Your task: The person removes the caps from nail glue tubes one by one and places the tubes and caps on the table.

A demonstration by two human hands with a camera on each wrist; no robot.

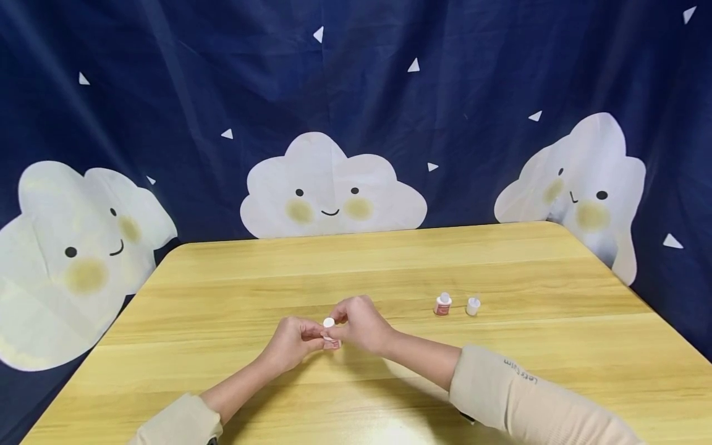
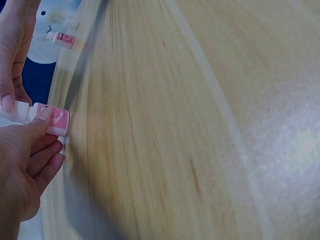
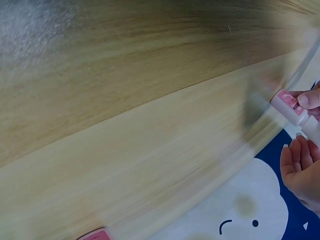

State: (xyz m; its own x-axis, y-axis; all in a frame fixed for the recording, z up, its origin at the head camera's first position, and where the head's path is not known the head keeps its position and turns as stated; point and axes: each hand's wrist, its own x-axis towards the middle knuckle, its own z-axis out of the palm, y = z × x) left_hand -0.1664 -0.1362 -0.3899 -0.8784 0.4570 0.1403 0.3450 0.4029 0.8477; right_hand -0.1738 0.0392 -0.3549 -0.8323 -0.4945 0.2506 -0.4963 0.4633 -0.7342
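A small white bottle with a pink label (image 1: 332, 345) stands upright low over the wooden table. My left hand (image 1: 292, 343) grips its labelled body between thumb and fingers, the thumb lying across the label (image 2: 59, 119) in the left wrist view. From the other side my right hand (image 1: 363, 324) pinches the bottle's white cap (image 1: 329, 322) with thumb and fingertips. A narrow neck shows between the cap (image 3: 312, 129) and the body in the right wrist view. Part of the cap is hidden behind the right hand's fingers.
To the right of my hands, a second pink-labelled bottle (image 1: 442, 306) stands on the table (image 1: 389, 266), its translucent top uncovered. Beside it is a loose white cap (image 1: 473, 307) with a thin tip pointing up. A dark blue curtain (image 1: 378, 111) with clouds hangs behind the table's far edge.
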